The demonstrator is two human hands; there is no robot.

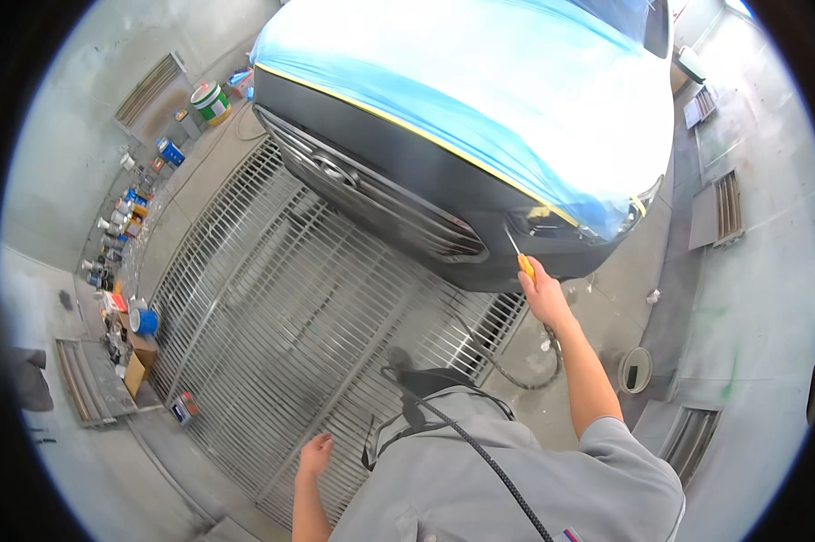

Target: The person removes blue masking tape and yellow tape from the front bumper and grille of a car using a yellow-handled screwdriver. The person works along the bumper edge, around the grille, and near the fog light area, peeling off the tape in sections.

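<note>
My right hand point(544, 294) is closed around the yellow handle of a screwdriver point(526, 265). Its thin metal shaft points away from me, at the car's dark grey front bumper point(493, 239) beside the headlight opening point(552, 221). Whether the tip touches the bumper, I cannot tell. Light blue masking film point(443, 108) covers the hood, edged with yellow masking tape point(407, 126). The grille point(371, 185) is left of the screwdriver. Low at my left side hangs my left hand point(314, 454), fingers loosely curled, with nothing visible in it, over the floor grating.
Metal floor grating point(272, 334) lies before the car. A dark hose point(525, 384) curls near my right side, and a pale bucket point(635, 370) stands farther right. Several cans, a blue-banded tin point(143, 321) and a cardboard box point(138, 369) line the left wall.
</note>
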